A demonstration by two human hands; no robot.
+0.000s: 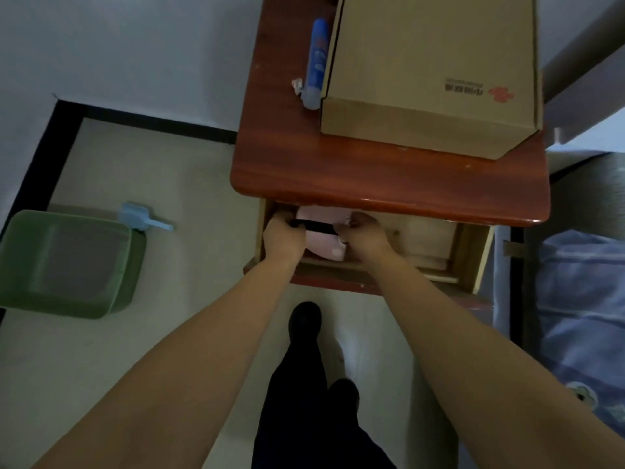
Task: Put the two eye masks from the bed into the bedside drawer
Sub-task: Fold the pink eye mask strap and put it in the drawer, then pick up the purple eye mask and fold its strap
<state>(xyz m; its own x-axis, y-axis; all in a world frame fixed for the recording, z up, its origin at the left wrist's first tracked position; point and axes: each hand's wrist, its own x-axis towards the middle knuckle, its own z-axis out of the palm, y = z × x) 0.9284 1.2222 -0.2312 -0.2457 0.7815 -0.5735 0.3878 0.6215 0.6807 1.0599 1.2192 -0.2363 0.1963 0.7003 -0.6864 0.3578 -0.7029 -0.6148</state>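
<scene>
The bedside drawer (426, 245) stands pulled open under the red-brown nightstand top (338, 177). Inside its left part lies a pink eye mask (323, 243) with a black strap across it. My left hand (282, 236) is closed on the strap's left end and my right hand (363, 235) grips the mask's right end, both inside the drawer. Whether a second mask lies under the pink one is hidden by the hands and the tabletop.
A cardboard box (429, 72) and a blue tube (317, 62) rest on the nightstand. A green basin (67, 262) and a light blue scoop (142, 218) are on the floor at left. The bed with blue bedding (581, 306) is at right.
</scene>
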